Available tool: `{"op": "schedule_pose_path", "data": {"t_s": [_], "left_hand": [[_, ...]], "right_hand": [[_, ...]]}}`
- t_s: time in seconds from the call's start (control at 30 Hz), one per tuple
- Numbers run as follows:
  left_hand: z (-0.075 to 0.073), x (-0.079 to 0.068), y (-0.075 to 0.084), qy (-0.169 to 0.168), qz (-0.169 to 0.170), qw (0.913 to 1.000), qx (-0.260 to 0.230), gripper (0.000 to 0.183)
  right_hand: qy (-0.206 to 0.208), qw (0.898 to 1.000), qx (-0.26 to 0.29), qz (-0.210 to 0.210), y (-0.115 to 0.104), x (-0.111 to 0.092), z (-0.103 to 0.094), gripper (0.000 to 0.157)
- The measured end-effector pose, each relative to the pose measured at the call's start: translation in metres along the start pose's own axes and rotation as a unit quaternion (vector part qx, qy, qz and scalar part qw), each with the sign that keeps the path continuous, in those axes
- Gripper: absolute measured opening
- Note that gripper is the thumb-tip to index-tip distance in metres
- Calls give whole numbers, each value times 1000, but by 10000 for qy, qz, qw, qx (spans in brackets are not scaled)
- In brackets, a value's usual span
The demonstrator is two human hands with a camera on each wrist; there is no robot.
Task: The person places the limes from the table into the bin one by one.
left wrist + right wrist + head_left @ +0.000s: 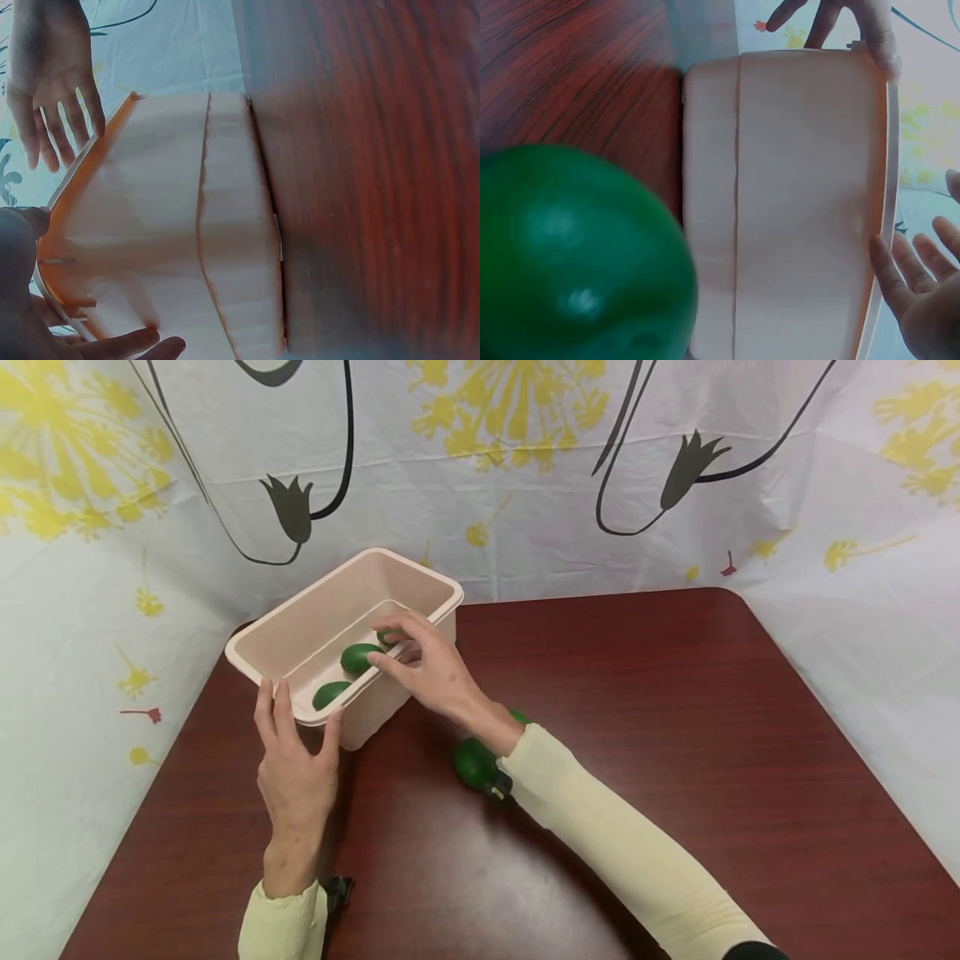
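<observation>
A pale pink plastic bin (375,717) stands at the table's back left. My left hand (297,777) holds its near-left corner, thumb and fingers on either side of it. Inside lie three green avocado-like fruits: a bumpy one (331,695), a smoother one (360,658) and another (387,636) partly behind my fingers. My right hand (435,672) reaches over the near rim, its fingers loosely spread above the fruits. In the right wrist view that hand (930,300) shows nothing in its grasp. Outside, a green fruit (474,763) lies under my right forearm.
Another green fruit (519,717) is mostly hidden behind my right wrist. The dark red wooden table (675,710) extends to the right. A patterned white sheet (540,527) hangs behind the table and along both sides.
</observation>
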State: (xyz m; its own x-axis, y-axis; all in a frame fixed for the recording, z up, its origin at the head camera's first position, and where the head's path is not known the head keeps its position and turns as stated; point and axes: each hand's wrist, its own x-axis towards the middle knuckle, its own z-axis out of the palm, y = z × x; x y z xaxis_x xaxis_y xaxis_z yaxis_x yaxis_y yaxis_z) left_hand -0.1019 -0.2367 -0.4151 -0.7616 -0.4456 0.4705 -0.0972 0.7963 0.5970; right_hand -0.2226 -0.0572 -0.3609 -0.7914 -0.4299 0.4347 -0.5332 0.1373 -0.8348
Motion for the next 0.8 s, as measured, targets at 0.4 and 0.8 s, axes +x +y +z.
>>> {"op": "schedule_pose_path", "data": {"t_s": [0.4,0.8], "left_hand": [[1,1,0,-1,-19,10000,46,78],[0,1,1,-35,-76,10000,13,78]], "right_hand": [[445,9987,177,-176,8,-7,-17,25],[518,9986,46,128,19,-16,-28,19]]}}
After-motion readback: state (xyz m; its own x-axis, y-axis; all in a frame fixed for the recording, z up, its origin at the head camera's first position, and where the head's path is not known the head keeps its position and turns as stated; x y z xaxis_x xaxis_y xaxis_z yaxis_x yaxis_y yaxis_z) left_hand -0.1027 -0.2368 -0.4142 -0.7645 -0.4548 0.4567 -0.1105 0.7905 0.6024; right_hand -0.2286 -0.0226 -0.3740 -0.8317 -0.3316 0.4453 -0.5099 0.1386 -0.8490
